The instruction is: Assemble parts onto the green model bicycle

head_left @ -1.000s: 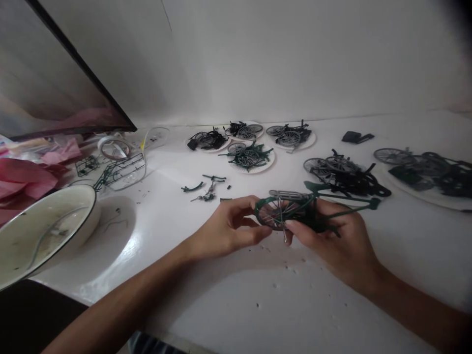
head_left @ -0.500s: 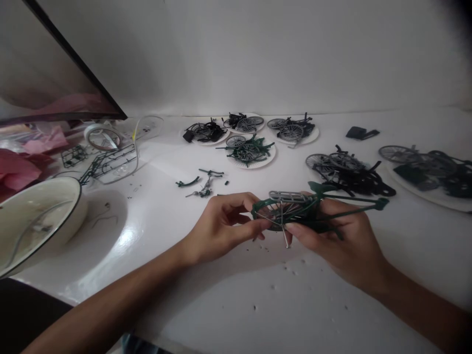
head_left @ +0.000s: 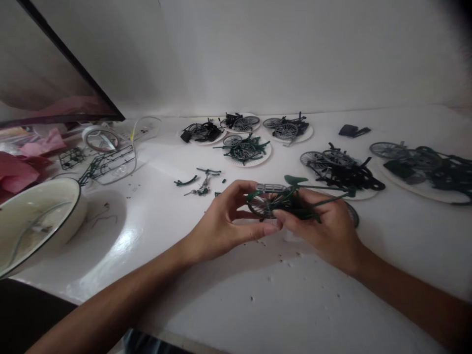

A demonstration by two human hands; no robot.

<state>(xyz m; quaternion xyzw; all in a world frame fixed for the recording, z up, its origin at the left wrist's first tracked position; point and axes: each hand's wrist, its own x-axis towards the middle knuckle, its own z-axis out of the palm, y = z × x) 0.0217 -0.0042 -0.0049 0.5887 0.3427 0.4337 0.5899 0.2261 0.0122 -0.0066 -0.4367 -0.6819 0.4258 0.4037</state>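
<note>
Both hands, left (head_left: 224, 227) and right (head_left: 324, 228), hold a small dark green model bicycle (head_left: 291, 199) above the white surface (head_left: 206, 300). It has a green saddle (head_left: 295, 180), a grey rear rack (head_left: 272, 188) and a thin-spoked wheel (head_left: 259, 204); the left thumb and fingers curl around the wheel end, the right grips mid-frame.

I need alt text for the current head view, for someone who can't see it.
A small green model bicycle is gripped in a person's bare right hand, with the left hand at its spoked wheel, above a white table. Beyond lie white plates heaped with bicycle parts; a cream basin sits at far left.
</note>
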